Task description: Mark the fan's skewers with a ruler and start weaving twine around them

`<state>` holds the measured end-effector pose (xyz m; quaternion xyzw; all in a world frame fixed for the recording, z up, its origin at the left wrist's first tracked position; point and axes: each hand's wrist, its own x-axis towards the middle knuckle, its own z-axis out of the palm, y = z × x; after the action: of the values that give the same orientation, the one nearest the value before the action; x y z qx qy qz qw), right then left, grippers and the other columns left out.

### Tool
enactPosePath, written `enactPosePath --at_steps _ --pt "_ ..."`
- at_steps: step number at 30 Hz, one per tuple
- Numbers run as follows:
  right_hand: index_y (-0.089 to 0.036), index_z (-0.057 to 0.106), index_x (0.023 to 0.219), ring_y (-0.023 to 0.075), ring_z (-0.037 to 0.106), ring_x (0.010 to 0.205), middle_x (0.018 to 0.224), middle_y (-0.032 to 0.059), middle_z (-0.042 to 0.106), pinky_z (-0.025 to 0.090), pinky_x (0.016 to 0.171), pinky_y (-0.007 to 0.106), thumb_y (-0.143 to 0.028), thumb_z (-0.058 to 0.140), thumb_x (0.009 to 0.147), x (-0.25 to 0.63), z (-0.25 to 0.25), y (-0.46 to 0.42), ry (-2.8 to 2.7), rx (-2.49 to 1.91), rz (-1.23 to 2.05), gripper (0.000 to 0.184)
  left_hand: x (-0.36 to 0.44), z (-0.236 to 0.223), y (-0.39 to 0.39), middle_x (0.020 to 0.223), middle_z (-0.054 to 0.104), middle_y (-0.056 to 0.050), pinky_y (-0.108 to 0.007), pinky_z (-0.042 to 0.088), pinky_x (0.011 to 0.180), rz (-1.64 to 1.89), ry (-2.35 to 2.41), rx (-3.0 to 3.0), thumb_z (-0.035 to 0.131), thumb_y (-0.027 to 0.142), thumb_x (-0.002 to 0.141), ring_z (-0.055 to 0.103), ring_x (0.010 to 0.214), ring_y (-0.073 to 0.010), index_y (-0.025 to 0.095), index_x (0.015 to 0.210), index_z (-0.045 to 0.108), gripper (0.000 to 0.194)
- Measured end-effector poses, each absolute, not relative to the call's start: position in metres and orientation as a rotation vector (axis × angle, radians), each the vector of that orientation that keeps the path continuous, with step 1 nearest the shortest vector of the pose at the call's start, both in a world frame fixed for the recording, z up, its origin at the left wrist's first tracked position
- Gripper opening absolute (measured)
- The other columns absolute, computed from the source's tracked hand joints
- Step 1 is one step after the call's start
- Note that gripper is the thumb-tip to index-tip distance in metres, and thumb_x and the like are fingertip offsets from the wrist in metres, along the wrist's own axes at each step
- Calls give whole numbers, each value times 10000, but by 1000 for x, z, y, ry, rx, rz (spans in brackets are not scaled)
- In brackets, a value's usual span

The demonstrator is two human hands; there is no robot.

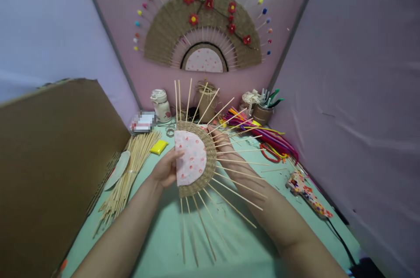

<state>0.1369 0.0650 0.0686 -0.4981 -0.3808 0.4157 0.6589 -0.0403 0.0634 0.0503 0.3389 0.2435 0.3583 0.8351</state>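
Note:
Upright over the table is a half-round woven fan (210, 164), with a pink flowered cloth (192, 157) at its middle and a braided straw band around the curve. Thin wooden sticks (239, 162) spread outward from the band. My left hand (166, 167) is closed on the straight left edge, its thumb over the cloth. On the far side of the sticks, my right hand (220, 139) grips the fan by the upper right of the band; most of its fingers are hidden.
A bundle of sticks (134, 164) and a yellow packet (159, 147) lie left, beside a cardboard panel (59, 151). Colourful pipe cleaners (265, 133) and a patterned glue gun (308, 194) with a cord lie right. A jar (161, 106) stands behind; a finished fan (160, 35) hangs on the wall.

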Motion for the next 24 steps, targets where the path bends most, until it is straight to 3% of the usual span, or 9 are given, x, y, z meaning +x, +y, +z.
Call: enactPosePath --at_steps 3,7,14,24 --pt "-236 396 634 130 477 470 522 -26 494 419 486 287 -412 534 719 133 66 70 -778 -1032 1060 238 -43 54 81 856 762 -120 -418 520 914 688 462 626 615 219 788 722 844 -271 92 952 718 232" --pt "-221 423 695 91 467 501 584 -50 499 402 520 248 -402 586 719 131 54 76 -713 -960 1098 245 -34 34 87 847 761 -137 -443 532 888 612 342 546 593 278 770 725 829 -290 63 923 724 295" --pt "-213 487 712 71 403 436 525 -78 478 316 441 222 -430 652 688 136 38 85 -754 -996 1120 273 -24 0 80 959 753 -148 -416 548 858 651 206 490 578 185 664 714 905 -292 68 946 733 342" --pt "-209 548 698 61 355 367 452 -92 460 263 386 212 -450 705 652 151 38 90 -936 -1072 1161 292 -33 -6 78 811 760 -123 -525 453 986 686 184 536 552 178 589 690 968 -347 104 923 744 393"
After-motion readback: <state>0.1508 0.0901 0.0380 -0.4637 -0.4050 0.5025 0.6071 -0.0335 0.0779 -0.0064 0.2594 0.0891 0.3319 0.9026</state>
